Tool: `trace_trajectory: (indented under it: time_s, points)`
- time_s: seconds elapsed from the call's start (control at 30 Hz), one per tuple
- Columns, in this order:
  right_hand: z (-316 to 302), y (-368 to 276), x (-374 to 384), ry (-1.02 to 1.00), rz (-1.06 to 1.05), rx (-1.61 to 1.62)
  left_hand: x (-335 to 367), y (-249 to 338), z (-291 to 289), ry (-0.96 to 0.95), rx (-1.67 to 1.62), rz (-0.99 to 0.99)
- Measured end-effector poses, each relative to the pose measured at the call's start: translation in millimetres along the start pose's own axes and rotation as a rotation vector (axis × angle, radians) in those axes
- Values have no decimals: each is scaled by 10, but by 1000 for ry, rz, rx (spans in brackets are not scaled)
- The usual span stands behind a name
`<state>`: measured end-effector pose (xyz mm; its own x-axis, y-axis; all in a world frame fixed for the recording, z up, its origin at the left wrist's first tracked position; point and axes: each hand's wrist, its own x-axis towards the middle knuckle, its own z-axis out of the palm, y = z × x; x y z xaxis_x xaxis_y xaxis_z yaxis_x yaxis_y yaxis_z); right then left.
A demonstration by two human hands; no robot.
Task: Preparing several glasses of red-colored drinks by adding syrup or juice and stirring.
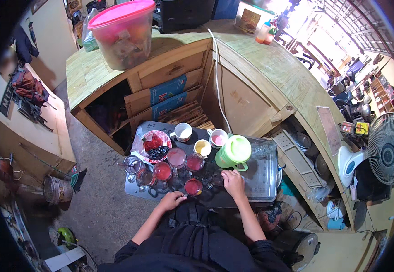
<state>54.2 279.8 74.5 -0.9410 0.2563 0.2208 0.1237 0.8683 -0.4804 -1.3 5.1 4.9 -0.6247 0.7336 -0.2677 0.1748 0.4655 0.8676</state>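
My left hand [171,200] is at the front edge of a dark table [149,192], its fingers closed at the handle of a glass mug [193,187] of red drink. A dark, clear glass mug [216,180] stands beside it, my right hand [234,182] closed around its handle. Several more glass mugs of pink or red liquid are grouped to the left, among them a red one [162,171]. Behind my right hand stands a light green lidded pitcher [234,152]. Further back are a white cup [183,132], a pink-filled cup [218,138] and a yellowish-filled cup [202,148].
A patterned bowl [138,144] at the left holds red pieces and a black plastic bag. A clear tray [262,192] lies at the table's right end. Beyond is a wooden counter [174,50] with a pink-lidded tub [122,38]. A fan [387,149] stands far right.
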Motion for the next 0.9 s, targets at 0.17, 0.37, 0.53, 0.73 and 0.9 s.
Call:
trace_trajectory:
  time_s: [0.17,0.37,0.53,0.73,0.9]
  points:
    - [55,21,-35,-9,-53,99,6,-17,6,-22,-11,-8]
    - [-28,0,-7,-62,-1,18,-10,15,-17,-33,-2,-21]
    - [44,27,-40,-5,-71,78,5,-18,11,-20,30,-16]
    - [-20,18,-34,-75,-2,-11,12,-25,6,-38,10,-13]
    - [67,102,-51,-38,-115,153,13,-5,8,-32,5,-17]
